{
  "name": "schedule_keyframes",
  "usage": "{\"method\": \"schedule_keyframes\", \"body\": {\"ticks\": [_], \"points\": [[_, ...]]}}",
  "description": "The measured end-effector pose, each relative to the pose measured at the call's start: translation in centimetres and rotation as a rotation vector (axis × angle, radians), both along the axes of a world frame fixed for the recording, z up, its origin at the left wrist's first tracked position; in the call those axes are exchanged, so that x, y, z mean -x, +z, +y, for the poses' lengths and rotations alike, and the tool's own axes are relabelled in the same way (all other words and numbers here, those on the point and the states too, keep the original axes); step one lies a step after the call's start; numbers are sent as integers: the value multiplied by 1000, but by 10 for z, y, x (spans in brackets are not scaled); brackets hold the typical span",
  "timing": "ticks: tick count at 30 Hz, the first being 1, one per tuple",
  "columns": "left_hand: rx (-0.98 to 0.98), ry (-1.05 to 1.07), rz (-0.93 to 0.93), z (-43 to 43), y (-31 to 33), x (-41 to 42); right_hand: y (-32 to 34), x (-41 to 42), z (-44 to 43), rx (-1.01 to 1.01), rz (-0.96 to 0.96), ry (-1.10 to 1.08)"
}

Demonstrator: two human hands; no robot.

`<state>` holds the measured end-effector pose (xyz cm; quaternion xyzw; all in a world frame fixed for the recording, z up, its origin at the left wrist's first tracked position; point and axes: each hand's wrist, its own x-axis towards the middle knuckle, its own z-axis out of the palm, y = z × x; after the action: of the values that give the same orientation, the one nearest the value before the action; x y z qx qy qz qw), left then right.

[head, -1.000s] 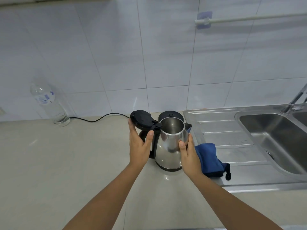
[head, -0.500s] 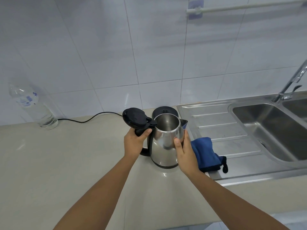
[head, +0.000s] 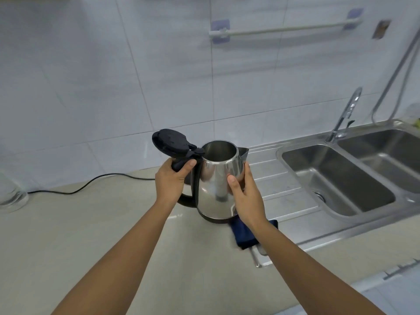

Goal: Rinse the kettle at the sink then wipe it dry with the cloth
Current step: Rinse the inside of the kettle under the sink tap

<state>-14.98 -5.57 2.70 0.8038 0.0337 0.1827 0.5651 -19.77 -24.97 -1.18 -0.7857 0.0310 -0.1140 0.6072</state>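
Note:
A steel kettle (head: 216, 185) with a black handle and its black lid (head: 169, 140) flipped open is held above the counter, just left of the drainboard. My left hand (head: 173, 180) is closed around the handle. My right hand (head: 244, 194) presses flat against the kettle's right side. A dark blue cloth (head: 243, 234) lies on the drainboard's near left corner, partly hidden under my right wrist and the kettle. The double steel sink (head: 341, 178) is to the right, with its tap (head: 347, 110) behind the left basin.
A black cable (head: 91, 183) runs along the back of the beige counter (head: 79, 235). A clear plastic bottle (head: 11, 196) stands at the far left edge. A towel rail (head: 284, 29) is fixed to the tiled wall. A hose (head: 395, 73) hangs at the right.
My left hand has closed around the handle, and the kettle has risen off its black base. The view has swung right, showing more of the sink.

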Motion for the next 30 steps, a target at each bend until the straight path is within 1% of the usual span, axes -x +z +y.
{"method": "schedule_keyframes", "body": {"ticks": [4,9,13,15,19,23,27,30], "points": [[6,-90,3,-53,6,-27,8,-11,-48,11,-29,-99],[4,-211,22,-139,7,-52,10,-21,-129,58,-40,-221],[-7,-240,50,-215,4,-72,9,-31,-202,86,-34,-261],[-1,-245,74,-254,0,-82,6,-37,-238,63,-18,-275],[2,-255,133,-326,-8,-100,0,-52,-309,40,39,-263],[-17,-263,169,-388,-17,-117,-12,-69,-374,3,78,-205],[34,-280,223,-434,-31,-127,-23,-87,-428,-3,124,-160],[31,-259,258,-458,-37,-137,-30,-101,-455,-12,154,-131]]}}
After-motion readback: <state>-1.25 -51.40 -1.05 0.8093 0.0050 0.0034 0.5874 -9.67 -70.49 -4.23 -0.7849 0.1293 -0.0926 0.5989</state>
